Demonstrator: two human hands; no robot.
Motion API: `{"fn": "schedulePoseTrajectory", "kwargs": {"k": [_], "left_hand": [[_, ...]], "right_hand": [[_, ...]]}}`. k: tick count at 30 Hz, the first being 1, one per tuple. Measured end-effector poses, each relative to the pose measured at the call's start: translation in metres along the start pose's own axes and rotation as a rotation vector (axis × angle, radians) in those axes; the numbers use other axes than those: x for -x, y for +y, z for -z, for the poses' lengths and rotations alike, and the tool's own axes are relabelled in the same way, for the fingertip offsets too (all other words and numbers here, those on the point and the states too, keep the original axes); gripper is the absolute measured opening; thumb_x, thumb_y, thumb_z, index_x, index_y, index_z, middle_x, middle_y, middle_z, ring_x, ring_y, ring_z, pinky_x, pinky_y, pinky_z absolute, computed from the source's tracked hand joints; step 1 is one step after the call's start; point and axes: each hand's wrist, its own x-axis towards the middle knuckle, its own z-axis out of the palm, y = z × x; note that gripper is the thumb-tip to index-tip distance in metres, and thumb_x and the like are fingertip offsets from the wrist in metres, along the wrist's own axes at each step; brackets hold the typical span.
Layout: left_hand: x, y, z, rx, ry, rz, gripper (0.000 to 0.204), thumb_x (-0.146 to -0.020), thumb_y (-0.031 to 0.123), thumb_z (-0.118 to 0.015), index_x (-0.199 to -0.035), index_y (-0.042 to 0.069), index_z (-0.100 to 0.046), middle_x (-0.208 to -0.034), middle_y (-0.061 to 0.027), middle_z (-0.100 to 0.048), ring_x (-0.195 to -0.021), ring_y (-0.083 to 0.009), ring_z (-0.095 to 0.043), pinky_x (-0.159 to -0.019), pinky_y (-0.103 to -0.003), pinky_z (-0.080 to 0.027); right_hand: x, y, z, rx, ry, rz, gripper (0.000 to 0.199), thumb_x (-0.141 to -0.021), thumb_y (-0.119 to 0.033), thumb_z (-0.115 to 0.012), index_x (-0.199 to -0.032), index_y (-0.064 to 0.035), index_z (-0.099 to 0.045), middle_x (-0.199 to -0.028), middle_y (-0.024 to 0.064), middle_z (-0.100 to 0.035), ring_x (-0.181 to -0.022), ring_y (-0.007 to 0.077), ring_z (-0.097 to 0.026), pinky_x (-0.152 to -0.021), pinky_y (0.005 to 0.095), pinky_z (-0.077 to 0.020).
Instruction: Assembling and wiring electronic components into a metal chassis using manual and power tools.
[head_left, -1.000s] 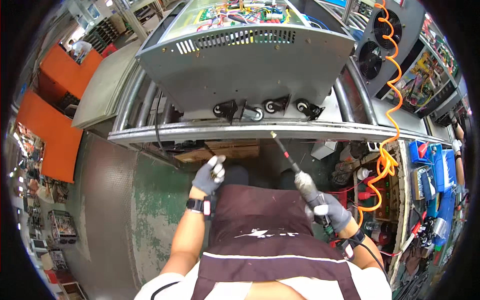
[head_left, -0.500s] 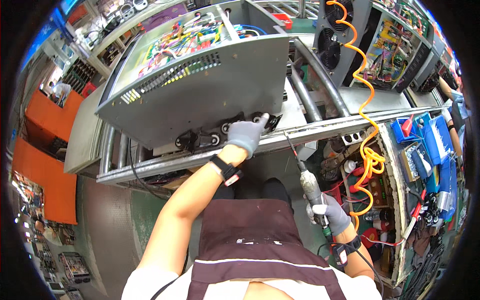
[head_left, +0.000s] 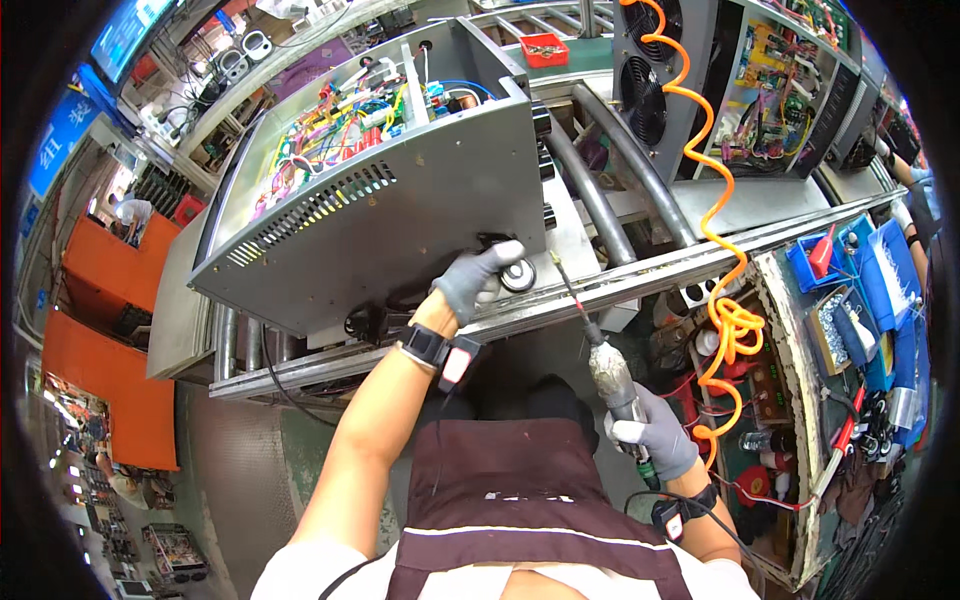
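Note:
A grey metal cabinet [head_left: 400, 215] with a slotted panel lies on the roller line, its open top showing coloured wiring. My left hand [head_left: 472, 282], in a grey glove, is closed around a caster [head_left: 518, 276] with a black bracket, against the lower right of the panel. More dark casters [head_left: 362, 322] sit along the panel's lower edge, partly hidden by that hand. My right hand [head_left: 655, 432], also gloved, grips an electric screwdriver [head_left: 612, 378]. Its long bit [head_left: 566, 277] points up and away, a little right of the caster and apart from it.
An orange coiled hose [head_left: 722, 190] hangs down on the right. Beyond the rollers [head_left: 590, 190] stands another cabinet with fans [head_left: 640, 100]. A cart with blue bins [head_left: 880, 270] and tools is at my right. A red tray [head_left: 543, 50] lies at the back.
My left hand has shifted slightly left and down and now holds the caster with its wheel turned toward me. The screwdriver has moved a little left, its bit nearer the panel.

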Motion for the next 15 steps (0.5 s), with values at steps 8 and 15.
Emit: {"fn": "schedulePoseTrajectory", "kwargs": {"k": [8,15], "left_hand": [[0.027,0.003,0.009,0.562,-0.340,-0.039,0.065,-0.079,0.068,-0.040,-0.083,0.005,-0.056,-0.042,0.0056,-0.026,-0.030,-0.0067,-0.022,-0.028,-0.020,-0.019],[0.027,-0.002,0.009,0.564,-0.455,-0.144,0.068,-0.080,0.070,-0.034,-0.085,0.005,-0.052,-0.044,0.0052,-0.023,-0.033,-0.0070,-0.023,-0.030,-0.020,-0.021]], "right_hand": [[-0.028,-0.025,-0.014,0.196,-0.060,0.001,0.050,-0.068,-0.028,-0.070,-0.107,-0.0039,-0.051,-0.080,-0.0003,-0.050,-0.066,0.0067,-0.045,-0.057,0.0214,-0.0389],[-0.037,-0.026,-0.026,0.174,-0.065,0.008,0.050,-0.068,-0.030,-0.070,-0.107,-0.0043,-0.051,-0.080,-0.0009,-0.049,-0.068,0.0065,-0.045,-0.057,0.0213,-0.0389]]}}
